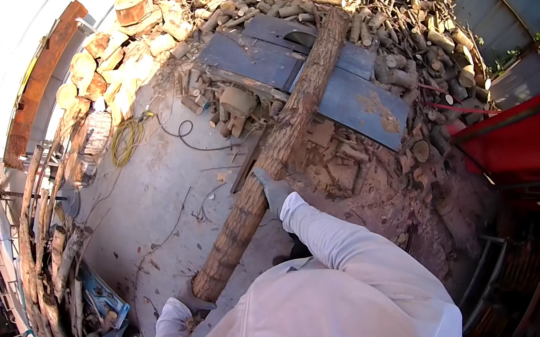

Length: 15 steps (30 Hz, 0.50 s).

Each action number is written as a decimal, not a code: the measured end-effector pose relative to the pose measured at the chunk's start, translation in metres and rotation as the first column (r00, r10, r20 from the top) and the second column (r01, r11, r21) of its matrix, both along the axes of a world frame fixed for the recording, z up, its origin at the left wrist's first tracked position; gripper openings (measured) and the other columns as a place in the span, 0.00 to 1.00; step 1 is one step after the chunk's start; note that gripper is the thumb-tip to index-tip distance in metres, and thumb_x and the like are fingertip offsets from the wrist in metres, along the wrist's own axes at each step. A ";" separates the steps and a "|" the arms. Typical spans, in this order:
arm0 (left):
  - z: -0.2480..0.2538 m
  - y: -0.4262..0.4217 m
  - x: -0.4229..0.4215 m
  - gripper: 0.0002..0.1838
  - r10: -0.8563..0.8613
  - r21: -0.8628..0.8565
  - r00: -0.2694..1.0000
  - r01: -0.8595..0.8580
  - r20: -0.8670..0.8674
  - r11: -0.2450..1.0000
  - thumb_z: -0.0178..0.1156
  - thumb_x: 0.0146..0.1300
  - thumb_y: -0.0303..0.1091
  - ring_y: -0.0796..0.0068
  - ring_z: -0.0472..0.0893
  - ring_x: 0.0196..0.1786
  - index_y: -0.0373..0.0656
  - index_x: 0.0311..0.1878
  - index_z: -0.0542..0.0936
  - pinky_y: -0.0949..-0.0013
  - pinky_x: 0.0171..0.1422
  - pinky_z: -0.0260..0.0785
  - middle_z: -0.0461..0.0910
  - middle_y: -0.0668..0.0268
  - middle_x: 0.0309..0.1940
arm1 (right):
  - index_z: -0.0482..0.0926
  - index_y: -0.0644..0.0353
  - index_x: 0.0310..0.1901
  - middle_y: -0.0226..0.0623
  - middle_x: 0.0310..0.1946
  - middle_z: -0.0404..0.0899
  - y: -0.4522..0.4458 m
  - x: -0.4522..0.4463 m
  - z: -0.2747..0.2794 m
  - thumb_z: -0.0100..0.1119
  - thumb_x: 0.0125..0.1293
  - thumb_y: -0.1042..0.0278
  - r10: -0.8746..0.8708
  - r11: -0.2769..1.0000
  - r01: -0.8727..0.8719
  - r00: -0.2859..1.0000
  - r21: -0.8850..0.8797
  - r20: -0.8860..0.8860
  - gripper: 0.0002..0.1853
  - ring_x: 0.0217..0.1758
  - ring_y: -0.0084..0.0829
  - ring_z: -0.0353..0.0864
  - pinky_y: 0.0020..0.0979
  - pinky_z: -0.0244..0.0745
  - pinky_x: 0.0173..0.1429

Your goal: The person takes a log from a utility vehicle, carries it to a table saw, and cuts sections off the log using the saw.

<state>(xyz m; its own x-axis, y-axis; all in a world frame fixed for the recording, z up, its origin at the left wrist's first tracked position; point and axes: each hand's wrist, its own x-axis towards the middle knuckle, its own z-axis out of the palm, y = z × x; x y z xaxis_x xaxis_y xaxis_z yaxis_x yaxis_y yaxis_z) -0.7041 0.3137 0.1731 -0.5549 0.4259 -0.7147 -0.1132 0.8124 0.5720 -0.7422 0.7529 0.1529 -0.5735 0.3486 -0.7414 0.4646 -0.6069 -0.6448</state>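
Note:
A long, bark-covered log (254,198) slants from the tabletop of a saw bench (364,106) down towards me. Its far end lies across the bench, to the right of the round saw blade (301,38). My gloved right hand (272,190) grips the log around its middle, with the fingers over the bark. At the near end, my gloved left hand (193,297) is closed on the log's butt, cupping it from the side and below; part of those fingers is hidden.
Cut firewood (256,0) is heaped behind the bench. Split logs (88,75) and long poles (46,230) line the left. A coiled yellow cord (124,143) and a dark cable (192,140) lie on the concrete. Wood debris (379,202) covers the right. A red sheet (536,132) hangs there.

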 end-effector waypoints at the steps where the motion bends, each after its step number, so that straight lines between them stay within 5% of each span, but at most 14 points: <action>1: 0.012 0.011 -0.007 0.63 -0.002 -0.015 0.998 0.003 0.067 1.000 0.88 0.22 0.46 0.64 0.79 0.61 0.35 0.68 0.69 0.62 0.67 0.73 0.80 0.56 0.58 | 0.78 0.74 0.57 0.46 0.51 0.85 -0.002 -0.002 0.008 0.68 0.62 0.37 0.000 1.000 0.000 1.000 -0.001 0.007 0.41 0.51 0.34 0.86 0.31 0.77 0.59; 5: 0.012 0.007 -0.021 0.56 0.044 0.027 0.965 -0.053 0.260 0.998 0.87 0.26 0.42 0.68 0.81 0.57 0.36 0.65 0.72 0.63 0.64 0.74 0.82 0.59 0.56 | 0.78 0.74 0.57 0.46 0.52 0.84 -0.011 -0.015 -0.038 0.68 0.63 0.38 -0.063 0.988 0.049 0.993 0.149 0.097 0.40 0.53 0.35 0.85 0.32 0.77 0.61; 7: -0.009 -0.010 -0.035 0.56 0.017 0.036 0.944 -0.031 0.329 0.999 0.87 0.27 0.40 0.68 0.81 0.57 0.36 0.65 0.72 0.63 0.63 0.74 0.82 0.59 0.56 | 0.78 0.71 0.59 0.44 0.53 0.84 -0.005 -0.005 -0.029 0.70 0.63 0.44 -0.046 0.997 0.039 0.991 -0.060 -0.127 0.36 0.55 0.35 0.84 0.35 0.77 0.64; 10: -0.027 -0.026 -0.047 0.54 -0.003 0.088 0.912 -0.037 0.411 0.995 0.87 0.28 0.38 0.69 0.81 0.56 0.36 0.65 0.72 0.63 0.63 0.74 0.82 0.60 0.56 | 0.77 0.66 0.60 0.41 0.52 0.84 -0.008 0.004 -0.025 0.72 0.64 0.50 -0.127 0.978 0.082 0.963 -0.192 -0.238 0.31 0.55 0.35 0.85 0.38 0.78 0.64; 15: -0.048 -0.039 -0.055 0.53 -0.001 0.160 0.872 -0.089 0.489 0.983 0.87 0.31 0.36 0.71 0.81 0.55 0.38 0.66 0.72 0.62 0.63 0.74 0.83 0.62 0.55 | 0.78 0.64 0.59 0.40 0.52 0.84 -0.012 -0.009 -0.048 0.72 0.63 0.52 -0.108 0.950 0.029 0.964 -0.310 -0.242 0.29 0.52 0.35 0.86 0.40 0.81 0.60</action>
